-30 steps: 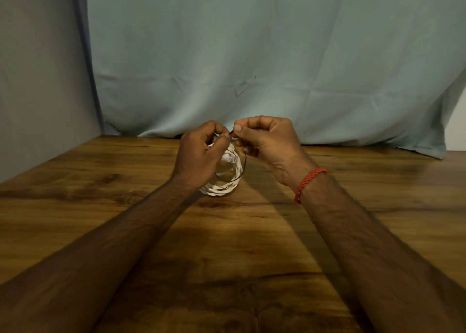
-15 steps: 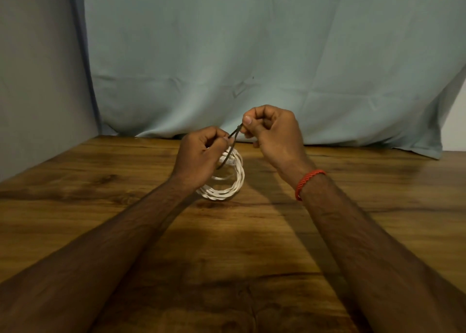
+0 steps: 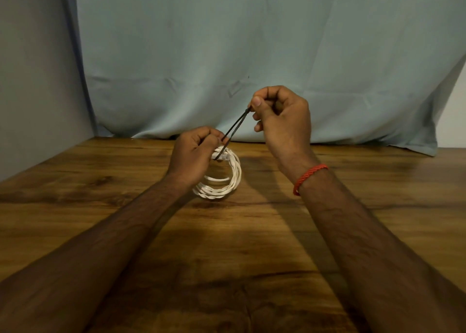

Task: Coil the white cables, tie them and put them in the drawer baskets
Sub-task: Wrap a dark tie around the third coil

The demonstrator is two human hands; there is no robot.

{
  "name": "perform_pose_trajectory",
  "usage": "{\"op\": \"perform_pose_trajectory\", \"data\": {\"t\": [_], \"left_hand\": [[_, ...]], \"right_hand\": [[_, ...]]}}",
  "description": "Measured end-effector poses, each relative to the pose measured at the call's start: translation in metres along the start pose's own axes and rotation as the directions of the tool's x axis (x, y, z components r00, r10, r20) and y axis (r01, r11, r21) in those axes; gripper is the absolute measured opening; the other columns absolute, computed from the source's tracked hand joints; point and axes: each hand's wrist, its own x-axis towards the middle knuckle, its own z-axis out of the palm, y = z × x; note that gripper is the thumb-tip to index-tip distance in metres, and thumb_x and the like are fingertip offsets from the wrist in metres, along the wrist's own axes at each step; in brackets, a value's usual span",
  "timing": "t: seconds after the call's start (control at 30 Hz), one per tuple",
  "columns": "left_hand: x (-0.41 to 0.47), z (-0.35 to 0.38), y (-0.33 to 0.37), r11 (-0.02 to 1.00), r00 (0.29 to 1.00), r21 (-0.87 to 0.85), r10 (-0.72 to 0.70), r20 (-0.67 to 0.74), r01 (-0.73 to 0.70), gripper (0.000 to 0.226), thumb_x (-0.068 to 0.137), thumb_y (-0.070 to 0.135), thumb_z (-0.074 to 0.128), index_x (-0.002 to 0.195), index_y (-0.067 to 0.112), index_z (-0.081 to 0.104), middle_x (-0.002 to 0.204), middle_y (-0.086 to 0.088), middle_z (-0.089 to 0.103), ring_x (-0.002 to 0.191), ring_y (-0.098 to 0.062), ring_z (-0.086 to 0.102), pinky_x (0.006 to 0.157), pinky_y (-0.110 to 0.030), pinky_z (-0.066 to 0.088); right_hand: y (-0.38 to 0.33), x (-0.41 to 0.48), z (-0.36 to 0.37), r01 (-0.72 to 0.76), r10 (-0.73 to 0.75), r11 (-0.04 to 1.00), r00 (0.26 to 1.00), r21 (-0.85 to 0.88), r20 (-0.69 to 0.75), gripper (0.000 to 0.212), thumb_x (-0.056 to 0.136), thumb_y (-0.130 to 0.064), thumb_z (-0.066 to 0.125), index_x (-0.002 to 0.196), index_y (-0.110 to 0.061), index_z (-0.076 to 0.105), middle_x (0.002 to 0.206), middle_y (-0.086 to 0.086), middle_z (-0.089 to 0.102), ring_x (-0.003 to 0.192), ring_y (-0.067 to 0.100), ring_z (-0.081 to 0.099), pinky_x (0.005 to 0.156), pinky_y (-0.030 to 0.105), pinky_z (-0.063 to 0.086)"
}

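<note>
Here the coil [image 3: 219, 192] of white cable stood on edge near the middle of the bench [image 3: 252, 257], toward 12 o'clock from the person. Its lower turns seemed to touch the wood, though this was not sure. The left hand [image 3: 194, 156] gripped the coil at its 11 o'clock side, with the fingers curled round the bundled turns, so that part of the coil was hidden. A thin black band [image 3: 235, 125] ran from that place up toward 1 o'clock. There the right hand [image 3: 282, 121] pinched its far end between thumb and forefinger, the other fingers curled in. The band was drawn into a long narrow loop with both strands straight, so it was under tension. At 12 o'clock hung a pale blue cloth [image 3: 252, 55]. No drawer basket was in view.

I judged that the tying step was in hand. The cable looked light and soft, with some spring in it, so the turns would want to open if the grip became loose. The good place to hold was therefore where the turns lay together, under the left fingers, and not on a single strand. The band looked thin and elastic. It could slip from the pinch and snap back, so wrapping it round the bundle would need a firm hold near its end.
</note>
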Motion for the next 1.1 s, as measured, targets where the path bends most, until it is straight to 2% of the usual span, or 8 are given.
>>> {"op": "perform_pose_trajectory", "data": {"t": [0.23, 0.5, 0.7, 0.83, 0.93, 1.0, 1.07, 1.1], "left_hand": [[-0.001, 0.001, -0.003, 0.999, 0.999, 0.017, 0.028, 0.031, -0.029, 0.033, 0.090, 0.003, 0.053, 0.077, 0.024, 0.075, 0.081, 0.002, 0.076, 0.071, -0.008, 0.065, 0.067, -0.026, 0.049], [-0.005, 0.003, 0.006, 0.991, 0.996, -0.136, 0.031, 0.089, -0.019, 0.025, 0.082, 0.013, 0.052, 0.079, 0.017, 0.077, 0.085, -0.009, 0.076, 0.073, -0.016, 0.065, 0.062, -0.025, 0.048], [-0.009, 0.004, 0.011, 0.990, 0.989, -0.141, 0.039, 0.143, -0.019, 0.029, 0.092, -0.001, 0.056, 0.078, 0.015, 0.076, 0.076, -0.001, 0.074, 0.067, -0.009, 0.064, 0.059, -0.019, 0.047], [-0.012, 0.003, 0.014, 0.978, 0.984, -0.209, 0.032, 0.174, 0.005, 0.022, 0.095, 0.009, 0.062, 0.077, 0.008, 0.073, 0.062, 0.002, 0.067, 0.057, -0.009, 0.059, 0.055, -0.020, 0.045], [-0.010, 0.002, 0.011, 0.985, 0.982, -0.172, 0.042, 0.183, -0.010, 0.015, 0.090, 0.010, 0.071, 0.077, 0.004, 0.071, 0.063, -0.004, 0.065, 0.055, -0.011, 0.058, 0.052, -0.021, 0.045], [-0.008, 0.001, 0.009, 0.989, 0.982, -0.144, 0.055, 0.178, -0.029, 0.014, 0.088, 0.008, 0.072, 0.078, -0.001, 0.068, 0.065, -0.012, 0.063, 0.054, -0.012, 0.057, 0.051, -0.022, 0.045], [-0.007, 0.001, 0.009, 0.991, 0.986, -0.132, 0.044, 0.162, -0.022, 0.014, 0.090, 0.003, 0.069, 0.078, -0.003, 0.067, 0.065, -0.015, 0.059, 0.050, -0.009, 0.053, 0.047, -0.017, 0.041], [-0.006, 0.000, 0.010, 0.992, 0.988, -0.123, 0.036, 0.153, -0.017, 0.013, 0.091, 0.002, 0.067, 0.078, -0.001, 0.067, 0.064, -0.014, 0.058, 0.048, -0.007, 0.053, 0.045, -0.016, 0.040]], "right_hand": [[-0.002, 0.014, -0.018, 0.055, -0.046, 0.998, 0.970, 0.034, -0.238, 0.020, 0.096, -0.004, 0.060, 0.084, -0.020, 0.062, 0.076, 0.001, 0.066, 0.058, 0.011, 0.056, 0.051, 0.021, 0.049], [0.011, 0.021, -0.026, -0.017, 0.041, 0.997, 0.932, 0.069, -0.361, 0.015, 0.097, -0.006, 0.060, 0.087, -0.017, 0.064, 0.073, -0.004, 0.067, 0.053, 0.008, 0.055, 0.054, 0.024, 0.052], [0.024, 0.023, -0.031, -0.092, 0.100, 0.995, 0.920, 0.039, -0.379, 0.018, 0.096, -0.006, 0.061, 0.085, -0.020, 0.064, 0.071, -0.005, 0.067, 0.053, 0.004, 0.056, 0.055, 0.025, 0.053], [0.029, 0.025, -0.032, -0.116, 0.100, 0.993, 0.918, -0.018, -0.383, 0.018, 0.096, -0.009, 0.063, 0.084, -0.022, 0.065, 0.072, -0.008, 0.068, 0.050, -0.001, 0.057, 0.058, 0.031, 0.058], [0.032, 0.025, -0.032, -0.143, 0.129, 0.990, 0.920, -0.011, -0.369, 0.014, 0.096, -0.009, 0.063, 0.087, -0.019, 0.066, 0.073, -0.006, 0.067, 0.053, 0.000, 0.057, 0.056, 0.027, 0.055], [0.031, 0.024, -0.029, -0.226, 0.263, 0.962, 0.914, 0.152, -0.309, 0.011, 0.097, -0.007, 0.060, 0.090, -0.014, 0.065, 0.074, -0.001, 0.067, 0.057, 0.006, 0.057, 0.054, 0.023, 0.052], [0.025, 0.019, -0.022, -0.352, 0.457, 0.815, 0.879, 0.460, -0.138, 0.009, 0.099, -0.009, 0.060, 0.091, -0.012, 0.063, 0.072, 0.004, 0.065, 0.057, 0.011, 0.056, 0.052, 0.023, 0.050], [0.021, 0.016, -0.018, -0.413, 0.513, 0.731, 0.858, 0.543, -0.039, 0.007, 0.099, -0.013, 0.062, 0.093, -0.011, 0.062, 0.072, 0.005, 0.066, 0.057, 0.012, 0.057, 0.052, 0.023, 0.052]]}}
